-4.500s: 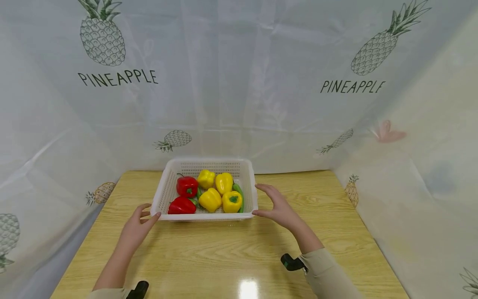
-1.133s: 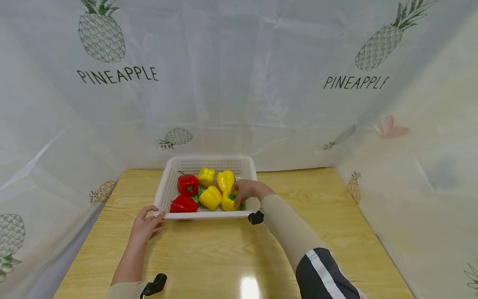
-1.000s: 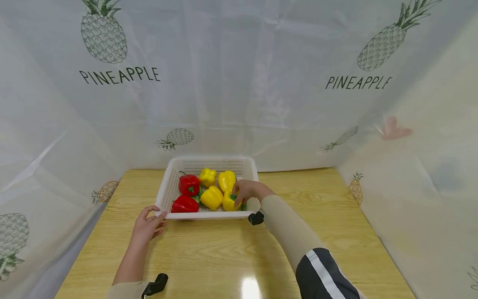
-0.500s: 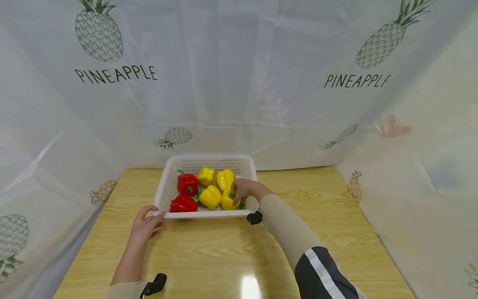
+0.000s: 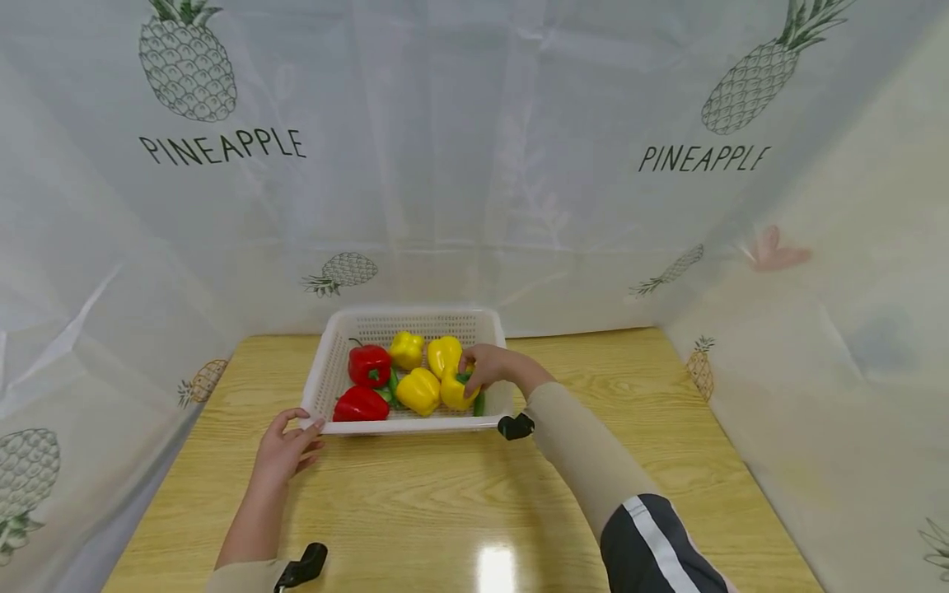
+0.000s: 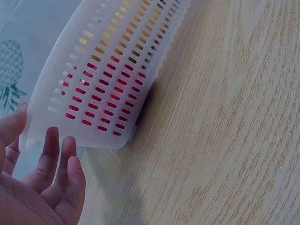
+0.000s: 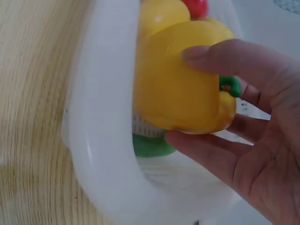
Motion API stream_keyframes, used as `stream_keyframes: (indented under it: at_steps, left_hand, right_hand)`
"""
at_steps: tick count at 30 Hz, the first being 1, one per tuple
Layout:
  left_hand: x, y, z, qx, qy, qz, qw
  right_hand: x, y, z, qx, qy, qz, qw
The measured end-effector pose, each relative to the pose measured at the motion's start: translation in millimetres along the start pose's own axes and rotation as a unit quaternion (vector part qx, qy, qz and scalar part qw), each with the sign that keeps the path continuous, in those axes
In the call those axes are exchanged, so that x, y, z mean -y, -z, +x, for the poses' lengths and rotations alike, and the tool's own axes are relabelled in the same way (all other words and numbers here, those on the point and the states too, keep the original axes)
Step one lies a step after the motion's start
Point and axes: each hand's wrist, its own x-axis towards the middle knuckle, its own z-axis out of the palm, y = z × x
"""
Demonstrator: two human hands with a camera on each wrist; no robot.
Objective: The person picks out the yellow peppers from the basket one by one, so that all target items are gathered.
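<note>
A white perforated basket (image 5: 415,427) holds red and yellow bell peppers. My right hand (image 5: 495,367) reaches over its right side and grips the yellow bell pepper (image 7: 178,79) at the front right, thumb and fingers on opposite sides around the green stem. In the right wrist view this pepper is tipped, with a long green vegetable (image 7: 152,146) below it. My left hand (image 5: 280,449) pinches the basket's front left corner. The left wrist view shows the thumb at the rim (image 6: 35,101) and fingertips under the corner, the lower fingers loosely bent.
Two red bell peppers (image 5: 361,404) lie on the left of the basket, several yellow ones (image 5: 418,391) in the middle. Some green (image 5: 389,394) shows between them. The basket stands on a wood-grain table (image 5: 415,502), near a pineapple-print curtain (image 5: 445,206) behind.
My right hand has gone from the basket's right rim to the yellow bell pepper, and has just raised it slightly. More of the green vegetable shows beneath. My left hand stays at the corner.
</note>
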Motion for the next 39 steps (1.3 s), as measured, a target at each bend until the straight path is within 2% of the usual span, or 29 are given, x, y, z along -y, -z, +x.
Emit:
stream_keyframes:
  at_steps: [9, 15, 23, 31, 39]
  left_hand:
    - [-1.3, -0.2, -3.2, 0.0, -0.005, 0.002, 1.0]
    - [-0.8, 2.7, -2.8, -0.005, 0.005, -0.003, 1.0]
    - [-2.4, 4.2, -5.9, -0.004, -0.006, -0.006, 1.0]
    - [0.7, -0.8, -5.6, 0.006, 0.002, -0.009, 0.9999]
    - [2.0, 0.3, -4.9, 0.007, -0.002, -0.012, 0.9999]
  right_hand:
    - [-11.8, 8.3, -12.8, -0.027, 0.051, 0.034, 0.9978]
    - [-15.8, 13.1, -21.1, -0.016, 0.085, 0.082, 0.9928]
    - [-20.0, 20.4, -34.5, -0.021, 0.106, 0.124, 0.9863]
    - [-31.7, 17.0, -50.3, -0.04, 0.126, 0.207, 0.9695]
    - [-38.8, 15.5, -62.3, -0.076, 0.139, 0.23, 0.9603]
